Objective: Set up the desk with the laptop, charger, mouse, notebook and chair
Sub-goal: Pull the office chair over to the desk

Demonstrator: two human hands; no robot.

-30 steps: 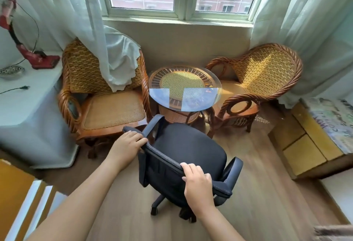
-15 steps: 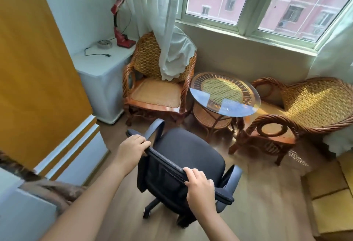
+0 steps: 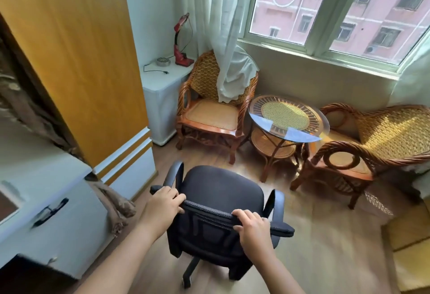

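Since a second ago the office chair (image 3: 223, 203) has swung leftward: the wicker set that lay straight beyond the hands now sits ahead and to their right, and a yellow wardrobe (image 3: 69, 61) and a white drawer unit (image 3: 53, 219) have come in on the left. Both hands remain clamped on the top edge of the backrest. The left hand (image 3: 162, 207) grips the left end, fingers curled over the rim. The right hand (image 3: 253, 228) grips toward the right end, fingers likewise over the rim. The two hands are set apart along the backrest; this spacing probably gives steering control, since the chair rolls on casters and would pivot under a single grip.

The chair stands on the wooden floor directly in front of the hands, seat facing away. No laptop, charger, mouse or notebook is visible.

Containers: the drawer unit left of the left hand is closed, contents hidden. On the white cabinet (image 3: 162, 88) far ahead of the left hand sit a red lamp (image 3: 180, 42) and a small round dish (image 3: 162, 61); its contents cannot be determined.
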